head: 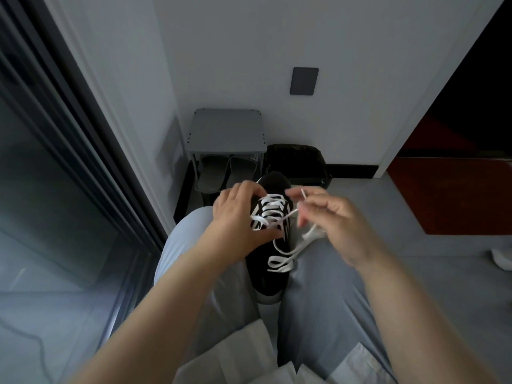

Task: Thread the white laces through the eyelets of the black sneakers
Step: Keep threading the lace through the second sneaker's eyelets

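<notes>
A black sneaker [267, 268] lies between my knees, toe pointing away from me. White lace [273, 207] crosses several of its eyelets. My left hand [238, 217] grips the sneaker's left side, fingers curled over the upper. My right hand [329, 214] pinches the lace's free end, tip raised, just right of the shoe. The loose rest of the lace [282, 263] loops over the sneaker's heel part and my right thigh. My right hand is blurred.
A small grey stool [227, 131] stands against the wall ahead, grey slippers [221, 173] under it. A black bag [297, 159] sits to its right. A dark glass door frame [83, 151] runs along the left. A red-brown mat [454, 195] lies on the right floor.
</notes>
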A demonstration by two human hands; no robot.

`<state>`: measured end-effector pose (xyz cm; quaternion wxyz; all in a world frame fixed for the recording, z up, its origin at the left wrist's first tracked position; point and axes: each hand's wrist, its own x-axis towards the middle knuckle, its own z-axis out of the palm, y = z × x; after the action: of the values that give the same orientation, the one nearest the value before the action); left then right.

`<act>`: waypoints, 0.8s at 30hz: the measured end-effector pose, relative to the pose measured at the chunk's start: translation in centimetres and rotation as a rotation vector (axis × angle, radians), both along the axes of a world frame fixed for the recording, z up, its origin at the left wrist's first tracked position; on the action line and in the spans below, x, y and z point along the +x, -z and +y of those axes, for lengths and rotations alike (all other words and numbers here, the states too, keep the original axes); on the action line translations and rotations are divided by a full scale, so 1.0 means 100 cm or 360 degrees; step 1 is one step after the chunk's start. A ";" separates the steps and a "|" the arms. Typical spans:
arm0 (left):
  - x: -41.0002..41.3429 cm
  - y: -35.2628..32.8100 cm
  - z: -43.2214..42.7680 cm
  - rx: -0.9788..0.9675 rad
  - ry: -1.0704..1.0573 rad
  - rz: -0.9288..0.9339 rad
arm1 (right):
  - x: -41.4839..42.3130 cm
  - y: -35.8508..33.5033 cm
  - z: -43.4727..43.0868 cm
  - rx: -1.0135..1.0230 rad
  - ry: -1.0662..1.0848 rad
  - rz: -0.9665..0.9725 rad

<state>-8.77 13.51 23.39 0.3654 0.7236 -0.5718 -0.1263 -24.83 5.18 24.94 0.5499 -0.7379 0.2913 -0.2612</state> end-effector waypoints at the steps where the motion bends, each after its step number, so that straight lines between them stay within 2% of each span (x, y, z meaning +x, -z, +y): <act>1: 0.005 0.000 0.002 0.0131 -0.0002 -0.0095 | 0.001 -0.003 0.002 0.0190 0.0029 -0.0225; 3: 0.013 0.003 0.006 0.0353 0.0028 -0.0242 | 0.003 -0.016 0.007 0.0608 0.0042 -0.0729; 5: 0.014 0.010 0.008 0.0426 0.0022 -0.0378 | 0.002 -0.032 0.011 0.0888 0.0092 -0.1152; 8: 0.012 0.019 0.006 0.0413 -0.0044 -0.0536 | -0.007 -0.061 0.013 0.0915 0.0163 -0.1524; 12: 0.011 0.023 0.000 0.0446 -0.0061 -0.0584 | -0.028 -0.088 0.003 0.0823 0.0162 -0.1900; 14: 0.010 0.023 0.001 0.0375 -0.0033 -0.0591 | -0.029 -0.091 -0.003 0.0698 0.0352 -0.1771; 15: 0.010 0.023 0.000 0.0312 -0.0013 -0.0581 | -0.025 -0.086 -0.005 0.0618 0.0471 -0.1572; 17: 0.008 0.024 -0.003 0.0138 0.0064 -0.0499 | -0.008 -0.064 -0.005 0.0391 0.0637 -0.0979; 19: 0.004 0.025 -0.005 -0.0063 0.0187 -0.0448 | 0.009 -0.036 0.001 0.0188 0.0516 -0.0559; 23: 0.002 0.025 -0.006 -0.0157 0.0220 -0.0509 | 0.014 -0.005 0.010 -0.0127 0.0265 -0.0185; 24: 0.003 0.026 -0.007 -0.0165 0.0218 -0.0529 | 0.012 -0.001 0.010 -0.0240 0.0205 -0.0013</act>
<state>-8.51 12.86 20.80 0.2933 0.6739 -0.6781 0.0000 -23.65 6.14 25.08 0.4760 -0.7558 0.3155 -0.3204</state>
